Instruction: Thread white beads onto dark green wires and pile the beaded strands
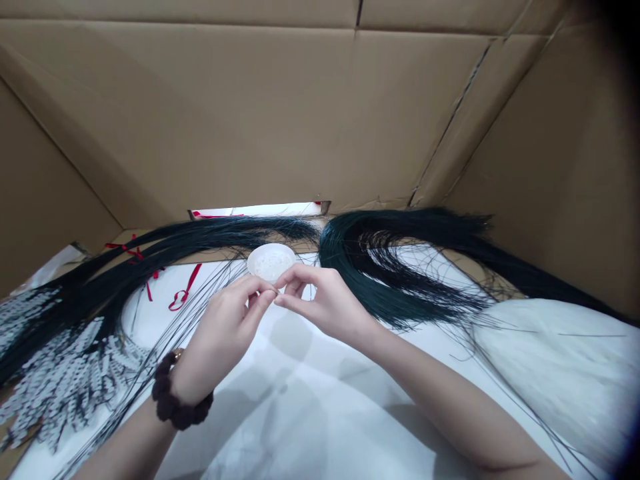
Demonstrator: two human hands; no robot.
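My left hand [233,327] and my right hand [325,303] meet fingertip to fingertip in the middle, just in front of a small white bowl [273,257]. Each hand is closed in a pinch of thumb and forefinger. A tiny dark sliver, perhaps the end of a thin strand, shows between the fingertips, too small to name. Inside the bowl lie small pale, clear bits. Loose thin dark strands [187,310] run behind my left hand toward the lower left. Around my left wrist is a dark fluffy band [181,393].
Long dark strands [185,237] lie at left, many with pale pieces [75,373] along their ends. A curved dark bundle [345,267] lies at right. Red ribbon [185,288] rests on the white surface [300,413]. A whitish bundle [555,373] sits at right. Cardboard walls [225,120] enclose the back and sides.
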